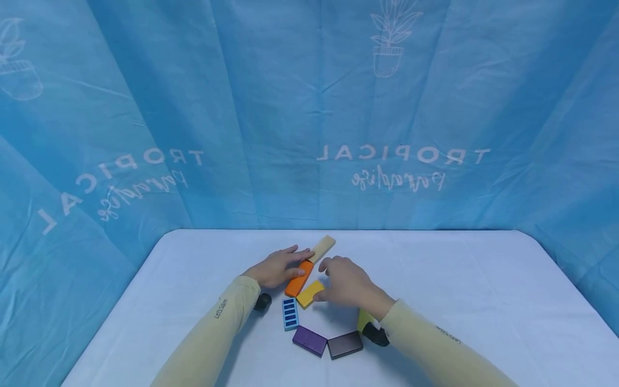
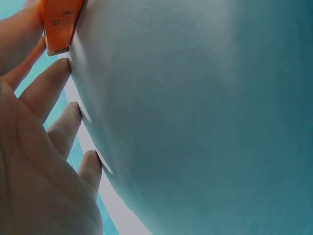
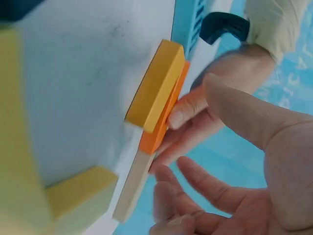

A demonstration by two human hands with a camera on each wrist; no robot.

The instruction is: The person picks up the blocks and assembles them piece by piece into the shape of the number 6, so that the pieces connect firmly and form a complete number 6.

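Observation:
My left hand lies over an orange block, its thumb on the block and its fingers stretched towards the near end of a cream block. In the left wrist view its fingertips rest on the white surface beside the orange block. My right hand hovers beside an amber-yellow block, fingers loosely bent and apart. The right wrist view shows nothing between its thumb and fingers, with the amber-yellow block angled against the orange block.
A light blue block with dark panels, a purple block and a dark grey-brown block curve along the near side. Partly covered by the right wrist is a yellow-green block. Blue printed curtains hang behind the white table.

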